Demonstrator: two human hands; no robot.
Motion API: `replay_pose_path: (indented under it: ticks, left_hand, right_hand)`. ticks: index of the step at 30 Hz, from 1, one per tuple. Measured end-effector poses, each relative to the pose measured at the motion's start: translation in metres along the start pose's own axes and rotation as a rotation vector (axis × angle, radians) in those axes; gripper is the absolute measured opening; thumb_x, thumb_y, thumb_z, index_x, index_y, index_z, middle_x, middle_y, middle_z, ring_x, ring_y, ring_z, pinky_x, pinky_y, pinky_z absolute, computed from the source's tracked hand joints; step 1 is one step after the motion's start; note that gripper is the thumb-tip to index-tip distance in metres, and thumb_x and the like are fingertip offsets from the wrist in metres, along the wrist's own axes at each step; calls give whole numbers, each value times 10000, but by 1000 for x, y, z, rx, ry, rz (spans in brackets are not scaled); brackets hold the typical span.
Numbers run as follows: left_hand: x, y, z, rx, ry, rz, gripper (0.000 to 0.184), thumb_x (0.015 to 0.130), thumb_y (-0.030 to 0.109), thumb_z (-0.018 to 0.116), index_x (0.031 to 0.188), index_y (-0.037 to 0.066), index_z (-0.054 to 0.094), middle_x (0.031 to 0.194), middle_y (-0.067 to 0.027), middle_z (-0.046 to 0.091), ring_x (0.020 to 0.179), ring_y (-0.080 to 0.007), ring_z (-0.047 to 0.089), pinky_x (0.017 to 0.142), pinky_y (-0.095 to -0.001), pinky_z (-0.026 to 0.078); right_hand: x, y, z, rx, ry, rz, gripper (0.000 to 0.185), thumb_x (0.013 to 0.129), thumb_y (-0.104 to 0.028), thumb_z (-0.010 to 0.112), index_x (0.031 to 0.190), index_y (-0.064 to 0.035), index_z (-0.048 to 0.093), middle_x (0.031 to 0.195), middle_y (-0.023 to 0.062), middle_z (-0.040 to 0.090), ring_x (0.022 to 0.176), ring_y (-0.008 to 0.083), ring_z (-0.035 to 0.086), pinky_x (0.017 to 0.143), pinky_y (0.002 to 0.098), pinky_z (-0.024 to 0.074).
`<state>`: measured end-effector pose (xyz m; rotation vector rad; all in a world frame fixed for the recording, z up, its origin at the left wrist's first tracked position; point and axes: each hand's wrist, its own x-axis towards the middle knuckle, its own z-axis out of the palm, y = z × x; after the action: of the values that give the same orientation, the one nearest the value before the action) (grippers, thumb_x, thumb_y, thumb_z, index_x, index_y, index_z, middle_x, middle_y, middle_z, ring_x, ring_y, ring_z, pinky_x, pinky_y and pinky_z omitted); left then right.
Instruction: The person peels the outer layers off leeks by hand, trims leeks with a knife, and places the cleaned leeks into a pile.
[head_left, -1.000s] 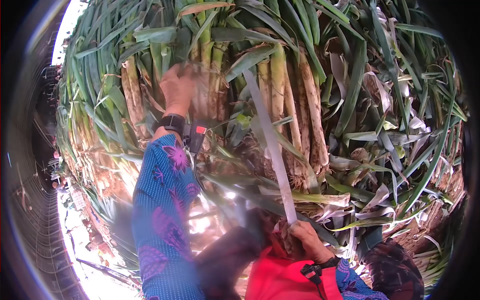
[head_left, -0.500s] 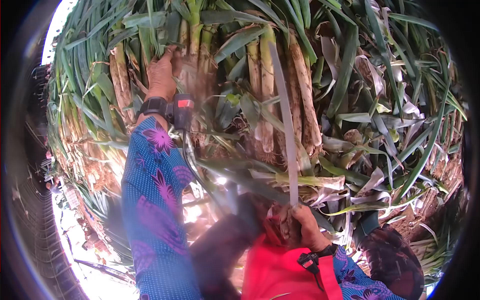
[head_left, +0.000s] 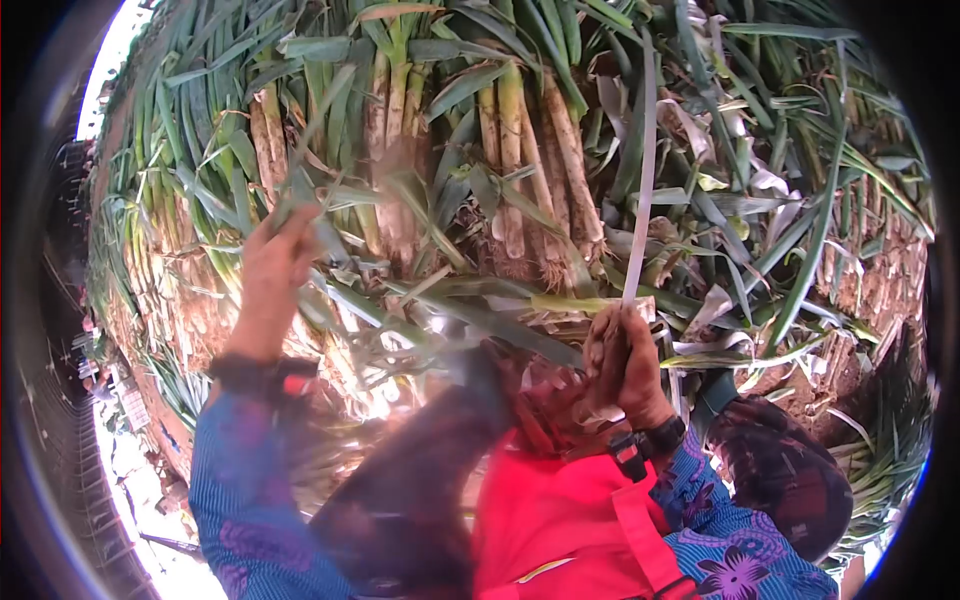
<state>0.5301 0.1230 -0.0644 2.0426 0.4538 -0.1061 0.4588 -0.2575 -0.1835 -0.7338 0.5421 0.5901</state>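
My right hand (head_left: 640, 375) is closed round the handle of a long knife, low in front of my body. The narrow knife blade (head_left: 644, 170) points up and away, across the leaves behind it. My left hand (head_left: 275, 260) is raised at the left and smeared by motion. Its fingers look curled on a green leek leaf (head_left: 318, 135) that sticks up from them. Past the hands, leeks (head_left: 398, 150) with soil on their pale stalks lean in bunches, and another group of leeks (head_left: 512, 165) stands just left of the blade.
Loose leaves and peelings (head_left: 720, 240) lie heaped at the right. More leeks (head_left: 150, 230) are piled along the left. My bent knees (head_left: 785, 480) and a red apron (head_left: 560, 520) fill the near side. Dark netting (head_left: 60, 430) runs down the left edge.
My left hand has pulled back from the leek bunch, down and to the left. My right hand has risen and shifted right, carrying the upright knife with it.
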Motion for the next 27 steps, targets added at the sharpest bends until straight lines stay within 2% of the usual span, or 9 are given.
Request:
replay_pose_path:
  ticks: [2,6,10,14,16,19,20,26,27]
  left_hand:
    - [-35,4,-40,128,107,44,216,953,181,563,1111,46,621,736,61,487,505,3,336,413,-165,237]
    - [-130,-9,-175,-171,554,-86,347,893,70,584,1239,47,567,782,59,506,532,10,356,395,-159,232]
    - [-252,-51,-356,-88,1079,-287,273,907,297,627,1122,129,644,774,50,530,535,-31,405,442,-180,283]
    - [-320,-118,-454,113,1027,-221,290,936,320,555,1008,49,629,776,-7,603,639,-81,556,520,-213,383]
    - [-270,-91,-372,86,1052,-241,278,934,324,556,988,63,633,694,3,565,596,-77,527,511,-213,372]
    - [-166,-82,-263,-10,688,-290,223,926,309,570,978,95,611,656,35,437,560,-75,442,474,-241,364]
    - [-121,-79,-221,-1,572,-341,237,913,279,563,996,70,638,694,-51,554,582,-166,541,586,-281,463]
    - [19,15,83,233,72,-20,319,848,211,626,1134,72,657,1119,-190,652,1096,-323,597,902,-395,472]
    - [32,18,113,356,16,75,332,866,270,615,1124,66,656,1086,-187,664,1057,-326,615,889,-402,477]
  right_hand:
    - [-2,-12,-2,6,17,1,445,970,-478,447,849,-62,548,577,35,485,503,154,488,474,272,401]
    - [-12,-22,0,6,2,-56,434,966,-479,471,834,-75,561,563,35,494,488,157,492,460,272,391]
    - [-25,-18,1,-62,-6,0,435,972,-477,462,838,-74,557,571,41,498,483,161,501,444,278,411]
    - [-45,-15,19,-64,3,54,438,985,-461,439,846,-58,538,573,56,488,462,170,489,421,283,419]
    - [-51,-11,19,-93,14,39,443,983,-465,440,845,-56,536,574,57,489,454,172,487,411,284,412]
    - [-68,-21,24,-64,51,12,463,979,-484,440,844,-52,538,570,61,487,441,182,484,398,288,400]
    - [-71,-24,23,-57,66,4,467,978,-487,441,843,-51,539,568,62,486,440,184,485,397,288,399]
    - [-69,-27,-3,-24,139,-59,459,978,-471,442,843,-44,543,566,68,483,449,210,498,410,305,410]
    - [-66,-26,-7,-21,145,-58,458,979,-470,440,844,-44,543,567,69,482,451,209,499,413,304,411]
